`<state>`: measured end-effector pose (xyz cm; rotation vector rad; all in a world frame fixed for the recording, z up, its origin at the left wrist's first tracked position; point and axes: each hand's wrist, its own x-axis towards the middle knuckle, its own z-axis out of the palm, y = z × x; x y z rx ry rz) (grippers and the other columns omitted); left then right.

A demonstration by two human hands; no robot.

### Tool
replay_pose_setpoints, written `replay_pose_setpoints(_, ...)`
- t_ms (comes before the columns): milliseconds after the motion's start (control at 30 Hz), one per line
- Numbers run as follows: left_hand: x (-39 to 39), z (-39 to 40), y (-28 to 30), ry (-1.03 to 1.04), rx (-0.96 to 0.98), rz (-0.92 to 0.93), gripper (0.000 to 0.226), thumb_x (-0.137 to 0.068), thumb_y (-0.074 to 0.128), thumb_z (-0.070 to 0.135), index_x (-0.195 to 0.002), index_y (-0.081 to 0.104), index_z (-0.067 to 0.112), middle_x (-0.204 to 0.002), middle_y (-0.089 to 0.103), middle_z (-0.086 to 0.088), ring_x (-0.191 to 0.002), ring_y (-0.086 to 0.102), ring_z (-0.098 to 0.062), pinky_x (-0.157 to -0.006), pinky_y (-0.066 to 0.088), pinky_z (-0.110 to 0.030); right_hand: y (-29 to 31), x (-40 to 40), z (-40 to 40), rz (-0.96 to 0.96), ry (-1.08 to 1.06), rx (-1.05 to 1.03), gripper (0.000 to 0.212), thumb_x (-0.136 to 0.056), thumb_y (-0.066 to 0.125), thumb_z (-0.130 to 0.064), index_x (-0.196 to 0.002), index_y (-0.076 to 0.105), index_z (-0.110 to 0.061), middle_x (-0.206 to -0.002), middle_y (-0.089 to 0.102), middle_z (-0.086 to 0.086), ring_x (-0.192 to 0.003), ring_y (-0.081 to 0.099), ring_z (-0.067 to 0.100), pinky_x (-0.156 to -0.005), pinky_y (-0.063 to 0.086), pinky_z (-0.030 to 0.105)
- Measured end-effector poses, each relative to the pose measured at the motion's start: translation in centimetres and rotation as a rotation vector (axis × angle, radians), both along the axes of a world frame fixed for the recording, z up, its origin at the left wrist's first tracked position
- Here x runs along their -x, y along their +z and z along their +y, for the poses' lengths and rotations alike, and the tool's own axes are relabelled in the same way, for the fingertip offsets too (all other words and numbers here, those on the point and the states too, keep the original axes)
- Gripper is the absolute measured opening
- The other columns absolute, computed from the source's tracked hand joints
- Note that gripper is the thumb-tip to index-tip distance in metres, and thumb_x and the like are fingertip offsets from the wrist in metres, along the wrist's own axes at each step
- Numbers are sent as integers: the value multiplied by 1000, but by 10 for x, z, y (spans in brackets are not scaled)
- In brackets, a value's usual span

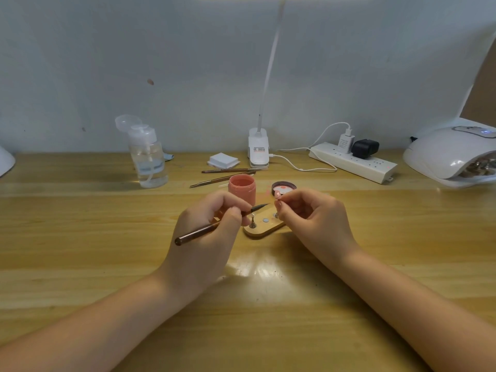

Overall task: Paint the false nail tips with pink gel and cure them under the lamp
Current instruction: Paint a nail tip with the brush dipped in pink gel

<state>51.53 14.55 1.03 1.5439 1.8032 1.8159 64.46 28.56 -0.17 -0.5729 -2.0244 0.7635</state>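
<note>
Just between hands (pixel 206 224) (pixel 311 213) — nail tip (pixel 278 194)

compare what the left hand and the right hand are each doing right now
The left hand grips a brown brush like a pen, tip aimed right; the right hand pinches a small pink nail tip. The brush is long, the nail tip tiny. Both hands hover over the wooden holder.

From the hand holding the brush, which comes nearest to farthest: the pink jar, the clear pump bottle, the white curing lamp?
From the left hand:
1. Pink jar, just behind it.
2. Pump bottle, back left.
3. Curing lamp, far right.
</note>
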Motion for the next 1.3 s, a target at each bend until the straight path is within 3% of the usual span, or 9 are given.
replay_pose_setpoints(167,-1,1,1,-59,-42,-14,21,-92,52,22,-102,69,17,-93,74,4,-96,69,-12,-80,51,-18,1,0,-2,-9,8,0,6,-84,71,-11,-89,74,-12,-74,71,0,-69,67,12,-69,55,37)
replay_pose_setpoints(300,1,1,0,4,-10,59,19,-91,52,23,-96,70,21,-87,73,12,-90,68,-5,-75,49,-13,1,-1,-1,-3,2,29,7,-85,70,-11,-91,73,-12,-76,72,2,-72,68,15,-71,55,40)
replay_pose_setpoints(467,6,5,-3,29,-26,-121,16,-99,51,18,-100,66,23,-92,73,14,-90,67,1,-77,50,-14,2,0,-1,35,16,145,5,-85,70,-11,-89,72,-11,-79,72,5,-75,69,19,-74,57,41)
replay_pose_setpoints(567,4,10,-7,-37,38,-386,15,-99,51,24,-101,66,26,-95,74,9,-94,66,-4,-85,52,-30,1,1,0,18,26,167,3,-84,71,-11,-85,73,-10,-76,72,6,-73,69,21,-73,56,42)
replay_pose_setpoints(700,5,15,-7,-89,60,-528,15,-98,52,27,-100,67,28,-96,73,5,-101,63,-12,-97,50,-50,0,4,1,-68,10,109,3,-82,73,-14,-83,75,-12,-72,71,1,-66,66,13,-68,55,34)
replay_pose_setpoints(767,5,15,-8,-124,62,-537,15,-97,53,26,-99,68,28,-98,72,4,-102,63,-12,-98,49,-51,-1,4,2,-115,-2,92,3,-80,74,-17,-83,75,-16,-69,70,-3,-63,62,10,-64,53,31)
replay_pose_setpoints(933,4,14,-10,-154,47,-532,15,-94,54,28,-102,68,27,-99,71,3,-104,63,-15,-97,50,-54,-4,6,5,-278,-84,-3,6,-80,73,-31,-81,76,-26,-56,54,-9,-54,45,6,-53,30,22)
replay_pose_setpoints(1100,3,14,-10,-160,52,-526,16,-94,55,27,-105,66,24,-99,71,4,-103,64,-14,-97,51,-53,-3,6,5,-415,-160,-81,17,-84,67,-42,-86,76,-28,-60,52,-15,-60,46,6,-53,29,24)
replay_pose_setpoints(1300,6,13,-12,-195,38,-522,20,-89,60,34,-106,66,25,-102,71,2,-105,63,-16,-96,50,-56,-3,2,-2,-400,-222,-224,25,-81,65,-47,-82,76,-25,-55,47,-17,-57,44,5,-50,27,21)
